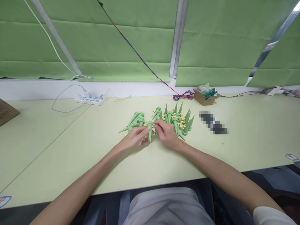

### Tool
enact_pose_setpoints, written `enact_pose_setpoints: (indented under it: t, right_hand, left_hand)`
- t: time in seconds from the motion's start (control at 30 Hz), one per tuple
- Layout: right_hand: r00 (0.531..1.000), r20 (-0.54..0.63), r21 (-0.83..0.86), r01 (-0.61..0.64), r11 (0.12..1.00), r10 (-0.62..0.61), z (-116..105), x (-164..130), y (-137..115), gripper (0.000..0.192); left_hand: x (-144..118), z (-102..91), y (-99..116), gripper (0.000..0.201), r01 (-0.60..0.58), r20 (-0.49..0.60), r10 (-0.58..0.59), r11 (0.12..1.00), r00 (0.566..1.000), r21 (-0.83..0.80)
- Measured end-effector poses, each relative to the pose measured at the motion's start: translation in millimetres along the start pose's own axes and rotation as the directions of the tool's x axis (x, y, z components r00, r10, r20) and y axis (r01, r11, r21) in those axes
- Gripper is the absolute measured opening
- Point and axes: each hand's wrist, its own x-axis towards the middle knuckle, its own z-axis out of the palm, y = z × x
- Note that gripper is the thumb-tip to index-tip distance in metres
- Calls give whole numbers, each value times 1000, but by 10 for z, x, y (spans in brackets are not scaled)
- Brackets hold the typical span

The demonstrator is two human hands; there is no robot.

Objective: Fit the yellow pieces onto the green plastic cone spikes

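Note:
My left hand and my right hand meet at the middle of the pale table, both pinching one green plastic cone spike that points toward me. Behind my right hand lies a heap of the same green spikes mixed with several small yellow pieces. A smaller group of green spikes lies behind my left hand. What my right fingertips hold besides the cone is hidden.
A white power strip with cables sits at the back left. A small cardboard box with green wire stands at the back right, next to a coil of coloured wire. A blurred dark object lies right of the heap. A brown box corner is at far left.

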Motion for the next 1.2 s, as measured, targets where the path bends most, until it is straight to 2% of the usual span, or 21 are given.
enact_pose_setpoints:
  t: [0.1,0.27,0.47,0.77,0.97,1.2]
  right_hand:
    - [1000,-8,1,8,1000,-8,-5,3,0,19]
    - [1000,-11,2,9,1000,-9,-11,7,-16,17]
    - [999,9,-5,-32,999,32,-17,-2,-43,20]
    - [990,32,49,-137,989,136,-15,1,-72,31]
    - [991,32,46,-130,990,129,-17,11,-78,31]
    - [990,0,24,-143,989,143,-13,9,-70,30]
  left_hand:
    - [-28,18,43,42,-31,-52,38,992,998,125]
    - [-23,53,-3,27,-61,-118,83,982,989,181]
    - [7,60,-30,29,-154,-240,240,932,941,328]
    - [36,52,-81,26,-235,-257,341,900,904,367]
    - [24,58,-59,16,-262,-249,388,869,887,420]
    - [53,86,-65,22,-215,-277,366,865,888,453]
